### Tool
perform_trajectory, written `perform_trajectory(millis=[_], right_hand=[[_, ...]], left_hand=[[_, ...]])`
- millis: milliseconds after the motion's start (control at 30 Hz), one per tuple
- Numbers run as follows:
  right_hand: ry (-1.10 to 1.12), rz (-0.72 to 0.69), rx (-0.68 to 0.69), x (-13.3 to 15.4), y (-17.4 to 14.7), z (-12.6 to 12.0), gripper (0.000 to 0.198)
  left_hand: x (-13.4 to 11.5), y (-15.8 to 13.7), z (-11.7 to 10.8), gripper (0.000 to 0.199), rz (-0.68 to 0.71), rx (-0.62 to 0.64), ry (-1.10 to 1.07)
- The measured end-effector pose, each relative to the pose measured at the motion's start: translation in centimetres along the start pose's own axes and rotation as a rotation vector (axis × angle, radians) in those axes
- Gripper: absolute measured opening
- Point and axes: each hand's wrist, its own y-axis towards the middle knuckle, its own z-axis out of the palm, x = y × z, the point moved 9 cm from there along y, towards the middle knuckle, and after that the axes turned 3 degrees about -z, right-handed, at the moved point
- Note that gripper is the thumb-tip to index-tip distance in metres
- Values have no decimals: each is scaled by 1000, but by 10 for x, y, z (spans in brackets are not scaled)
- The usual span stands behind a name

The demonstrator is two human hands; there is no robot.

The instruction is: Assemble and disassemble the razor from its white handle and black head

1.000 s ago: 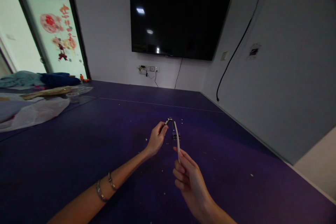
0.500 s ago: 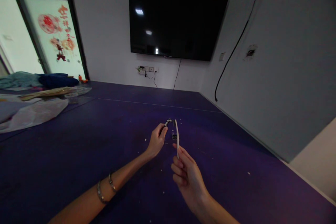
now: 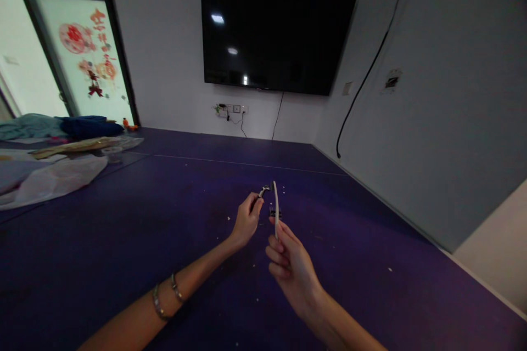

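Observation:
My left hand (image 3: 247,218) is closed around the handle of what looks like a razor (image 3: 263,192), its small silver-and-black head pointing right. In my right hand (image 3: 290,263) a pale toothbrush (image 3: 276,203) stands nearly upright, pinched between thumb and fingers. Its dark bristles face left, close beside the razor's head; whether they touch is hard to tell. A small dark object (image 3: 275,213) lies on the purple surface behind the toothbrush, too small to name. White specks are scattered around.
The purple surface (image 3: 185,203) spreads to the walls. At the left lie white plastic sheeting (image 3: 61,178), a blue cloth bundle (image 3: 90,126) and a clear cup (image 3: 113,154). A television (image 3: 275,38) hangs on the wall. A black cable (image 3: 364,82) dangles at the right.
My right hand has shifted slightly up and left with the toothbrush, bringing its head higher beside the razor. My left hand has stayed almost still.

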Motion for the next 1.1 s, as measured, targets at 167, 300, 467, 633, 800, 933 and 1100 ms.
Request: perform_trajectory(millis=[167, 300, 467, 633, 800, 933, 1100], right_hand=[[-58, 48, 1, -17, -7, -1, 36], [-59, -36, -11, -7, -4, -2, 36], [-102, 10, -21, -13, -3, -3, 34], [-95, -23, -11, -9, -2, -2, 33], [-122, -4, -10, -13, -3, -4, 30], [-119, -7, -2, -14, -4, -3, 30], [-113, -18, -5, -12, 0, -3, 31]], left_hand=[[1, 1, -1, 20, -1, -12, 2], [-3, 0, -2, 21, 18, -18, 39], [-3, -2, -1, 22, 24, -17, 31], [-2, -1, -2, 22, 24, -27, 45], [-4, -2, 0, 21, 26, -18, 47], [-3, -2, -2, 21, 6, -28, 35], [-2, -3, 0, 22, 26, -13, 37]])
